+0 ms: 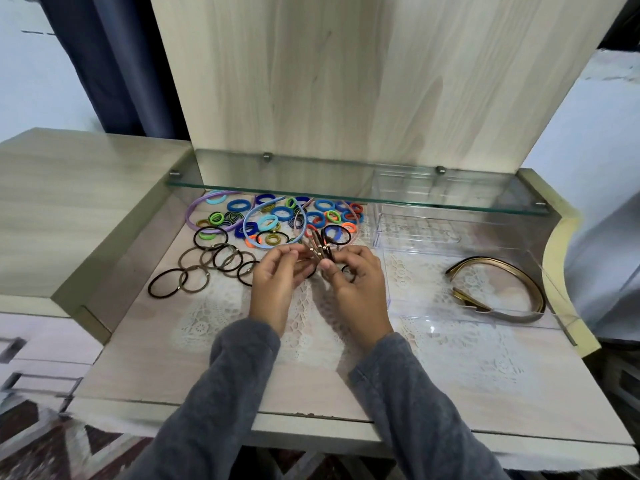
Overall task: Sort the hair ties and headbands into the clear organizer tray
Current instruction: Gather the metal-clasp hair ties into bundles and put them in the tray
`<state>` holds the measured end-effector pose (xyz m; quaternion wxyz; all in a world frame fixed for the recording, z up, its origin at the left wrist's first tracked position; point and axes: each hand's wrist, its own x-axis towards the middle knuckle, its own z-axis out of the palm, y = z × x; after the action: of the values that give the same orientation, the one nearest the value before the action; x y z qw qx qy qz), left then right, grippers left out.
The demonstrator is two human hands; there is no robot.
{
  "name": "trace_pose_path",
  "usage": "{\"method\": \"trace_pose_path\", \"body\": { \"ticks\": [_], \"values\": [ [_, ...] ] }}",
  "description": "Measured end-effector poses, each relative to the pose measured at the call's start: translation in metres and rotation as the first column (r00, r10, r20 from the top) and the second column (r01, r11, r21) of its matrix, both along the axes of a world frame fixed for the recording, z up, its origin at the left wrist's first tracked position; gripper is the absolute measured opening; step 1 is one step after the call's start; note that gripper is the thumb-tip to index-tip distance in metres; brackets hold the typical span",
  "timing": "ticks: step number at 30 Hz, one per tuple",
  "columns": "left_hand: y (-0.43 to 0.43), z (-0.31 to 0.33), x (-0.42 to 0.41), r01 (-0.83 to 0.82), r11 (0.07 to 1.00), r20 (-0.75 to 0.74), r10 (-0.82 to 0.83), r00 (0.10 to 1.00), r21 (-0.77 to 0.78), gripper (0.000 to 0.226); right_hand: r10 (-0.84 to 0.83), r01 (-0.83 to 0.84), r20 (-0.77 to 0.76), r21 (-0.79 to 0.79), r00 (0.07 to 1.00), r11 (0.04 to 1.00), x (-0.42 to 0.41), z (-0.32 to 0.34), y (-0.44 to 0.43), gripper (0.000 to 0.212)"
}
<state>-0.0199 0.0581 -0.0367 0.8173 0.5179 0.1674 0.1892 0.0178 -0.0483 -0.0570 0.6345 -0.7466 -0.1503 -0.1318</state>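
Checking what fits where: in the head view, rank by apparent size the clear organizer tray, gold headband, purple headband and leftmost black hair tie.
1. clear organizer tray
2. gold headband
3. purple headband; it lies farther back, partly covered, so its rank against the gold one is unsure
4. leftmost black hair tie

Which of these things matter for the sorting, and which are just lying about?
Job: bunch of hair ties held by left hand and right hand, loose thin ties, colourful ties, purple headband, gold headband, clear tray.
Lying about: glass shelf, lace cloth, drawers.
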Motion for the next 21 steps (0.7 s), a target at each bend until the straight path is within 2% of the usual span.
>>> {"method": "trace_pose_path", "body": {
  "ticks": [2, 5, 11, 17, 21],
  "values": [
    [0.0, 0.001, -0.001, 0.026, 0.999, 0.005, -0.026, 1.0, -0.037, 0.023, 0.006, -0.006, -0.005, 0.038, 1.0, 0.999, -0.002, 0.002, -0.001, 0.024],
    [-0.001, 0.004, -0.005, 0.064, 0.997, 0.008, -0.064, 0.998, -0.049, 0.024, 0.03, -0.028, -0.031, 0.065, 0.999, 0.998, -0.004, 0.002, -0.003, 0.017],
    [-0.001, 0.006, -0.01, 0.113, 0.975, 0.01, -0.113, 0.993, -0.19, 0.024, 0.096, -0.096, -0.017, -0.035, 0.995, 0.995, -0.009, 0.003, -0.005, 0.007],
    [0.006, 0.008, -0.008, 0.182, 0.923, 0.021, -0.186, 0.982, -0.338, 0.042, 0.139, -0.14, -0.031, -0.029, 0.99, 0.99, -0.008, 0.002, -0.002, 0.008],
    [0.007, 0.01, -0.009, 0.224, 0.91, 0.058, -0.218, 0.974, -0.349, 0.051, 0.15, -0.151, -0.03, -0.038, 0.988, 0.988, -0.008, 0.001, -0.001, 0.011]
  ]
}}
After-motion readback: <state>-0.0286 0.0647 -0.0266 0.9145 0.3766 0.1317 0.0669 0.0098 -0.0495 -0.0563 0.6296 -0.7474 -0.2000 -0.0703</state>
